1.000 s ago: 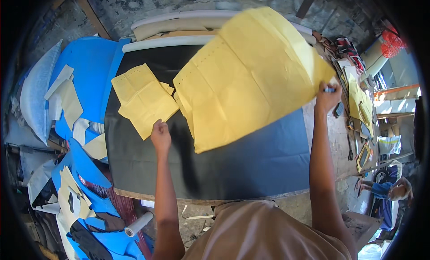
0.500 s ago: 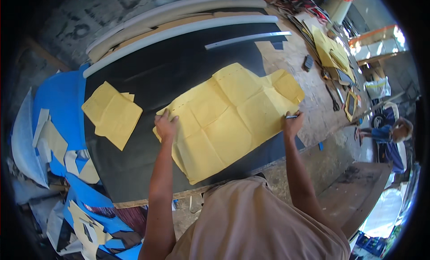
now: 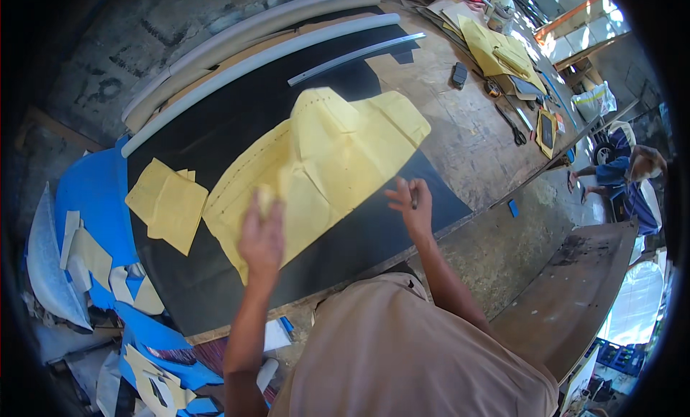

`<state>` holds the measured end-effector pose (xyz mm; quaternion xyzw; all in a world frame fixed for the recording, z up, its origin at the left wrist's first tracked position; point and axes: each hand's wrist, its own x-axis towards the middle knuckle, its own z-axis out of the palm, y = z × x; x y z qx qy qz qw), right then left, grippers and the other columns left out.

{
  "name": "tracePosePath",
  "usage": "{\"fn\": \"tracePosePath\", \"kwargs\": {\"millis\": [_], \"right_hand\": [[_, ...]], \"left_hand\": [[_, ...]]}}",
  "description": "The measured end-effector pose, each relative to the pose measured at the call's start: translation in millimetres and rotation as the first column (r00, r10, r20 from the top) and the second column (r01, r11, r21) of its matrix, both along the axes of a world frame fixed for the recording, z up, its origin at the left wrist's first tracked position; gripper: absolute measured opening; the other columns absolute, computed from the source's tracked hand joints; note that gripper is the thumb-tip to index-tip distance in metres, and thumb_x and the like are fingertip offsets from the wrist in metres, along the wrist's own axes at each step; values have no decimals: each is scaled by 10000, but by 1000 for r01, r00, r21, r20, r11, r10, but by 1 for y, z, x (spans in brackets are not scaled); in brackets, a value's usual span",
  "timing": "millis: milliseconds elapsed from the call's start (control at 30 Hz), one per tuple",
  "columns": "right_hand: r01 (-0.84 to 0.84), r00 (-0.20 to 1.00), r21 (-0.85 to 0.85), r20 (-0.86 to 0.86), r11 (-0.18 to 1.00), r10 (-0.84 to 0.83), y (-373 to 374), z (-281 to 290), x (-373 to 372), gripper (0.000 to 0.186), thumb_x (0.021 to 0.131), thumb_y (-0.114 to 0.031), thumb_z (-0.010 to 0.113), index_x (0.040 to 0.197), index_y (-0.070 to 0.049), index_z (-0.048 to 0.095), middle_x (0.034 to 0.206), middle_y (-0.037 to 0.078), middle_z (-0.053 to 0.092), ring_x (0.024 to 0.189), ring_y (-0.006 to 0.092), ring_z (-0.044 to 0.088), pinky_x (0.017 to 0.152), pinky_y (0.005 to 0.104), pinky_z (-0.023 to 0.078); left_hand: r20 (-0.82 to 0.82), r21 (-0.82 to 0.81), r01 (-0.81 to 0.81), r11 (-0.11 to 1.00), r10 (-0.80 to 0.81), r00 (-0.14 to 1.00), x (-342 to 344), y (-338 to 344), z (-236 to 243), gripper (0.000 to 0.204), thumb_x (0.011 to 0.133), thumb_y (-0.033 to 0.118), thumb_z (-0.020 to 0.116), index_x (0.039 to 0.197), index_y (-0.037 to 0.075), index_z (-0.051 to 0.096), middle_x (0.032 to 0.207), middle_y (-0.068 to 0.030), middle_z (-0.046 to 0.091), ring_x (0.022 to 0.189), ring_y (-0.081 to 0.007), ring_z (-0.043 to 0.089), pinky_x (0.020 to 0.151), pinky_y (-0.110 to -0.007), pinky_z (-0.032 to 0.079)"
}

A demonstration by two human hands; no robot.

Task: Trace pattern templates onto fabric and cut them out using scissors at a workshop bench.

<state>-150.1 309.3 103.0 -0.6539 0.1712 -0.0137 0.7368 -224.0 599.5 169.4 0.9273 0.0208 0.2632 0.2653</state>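
Observation:
A large creased yellow paper pattern (image 3: pixel 345 158), with rows of small marks, lies on black sheet material (image 3: pixel 445 201) across the table. My left hand (image 3: pixel 260 234), motion-blurred, is on or just over the pattern's left part, fingers spread and holding nothing. Beside the pattern's lower right edge, my right hand (image 3: pixel 413 209) grips a small pen-like object (image 3: pixel 414 196) with some fingers extended. Smaller stacked yellow pieces (image 3: pixel 170 201) rest on the black material at left.
Long rolls (image 3: pixel 259 51) and a metal straightedge (image 3: pixel 356 59) lie at the back. Scissors (image 3: pixel 514 126), phone-like object (image 3: pixel 548 130) and papers (image 3: pixel 503 54) occupy the table's right. Blue offcuts (image 3: pixel 86 201) pile at left. Another person (image 3: pixel 625 173) is beyond the right side, near a curved brown panel (image 3: pixel 553 288).
The large yellow sheet, raised a second ago, now lies on the black material, shifted leftward in view. My right hand has released the sheet's edge. My view has turned and tilted.

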Motion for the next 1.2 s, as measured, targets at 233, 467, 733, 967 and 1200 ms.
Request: {"fn": "tracePosePath", "kwargs": {"millis": [233, 467, 733, 967, 1200], "right_hand": [[-307, 951, 179, 88, 935, 296, -73, 52, -12, 296, 915, -188, 777, 1006, -116, 504, 856, 34, 560, 736, 136, 518, 647, 271, 467], [-169, 984, -313, 8, 935, 180, -204, -9, -52, 323, 805, 55, 697, 979, -116, 485, 862, 2, 517, 767, 128, 489, 719, 265, 436], [-57, 998, -401, -16, 914, 56, -288, -57, -70, 319, 793, 69, 668, 976, -116, 483, 853, 10, 498, 757, 132, 457, 719, 271, 425], [-63, 995, -493, 34, 868, 92, -313, -59, -81, 315, 797, 76, 644, 981, -120, 481, 842, -4, 471, 747, 119, 426, 701, 268, 405], [-110, 984, -419, 81, 901, 158, -296, -45, -68, 292, 793, 23, 662, 996, -105, 496, 878, 4, 467, 780, 141, 422, 747, 274, 403]], "left_hand": [[-97, 205, 535, 820, -527, 844, -80, -167, 19, 341, 956, 177, 693, 1278, 64, 709, 1467, -200, 580, 1297, -358, 618, 1071, -452, 513], [-138, -204, 603, 771, -632, 762, -97, -227, -1, 675, 967, 322, 695, 1560, 75, 489, 1657, -163, 408, 1519, -343, 409, 1245, -450, 312], [-528, 197, -551, 811, 561, 637, -58, 3, -171, 716, 877, 336, 779, 1352, -147, 549, 1197, -281, 661, 1079, -448, 651, 996, -473, 523], [-404, 412, -571, 710, 704, 584, -65, -1, -186, 737, 805, 365, 851, 1317, -98, 595, 1103, -247, 685, 940, -413, 683, 892, -446, 561], [-767, -170, -471, 866, 184, 615, -67, 67, -140, 588, 783, 227, 850, 1258, -56, 651, 1103, -228, 724, 837, -299, 705, 797, -358, 572]]}}
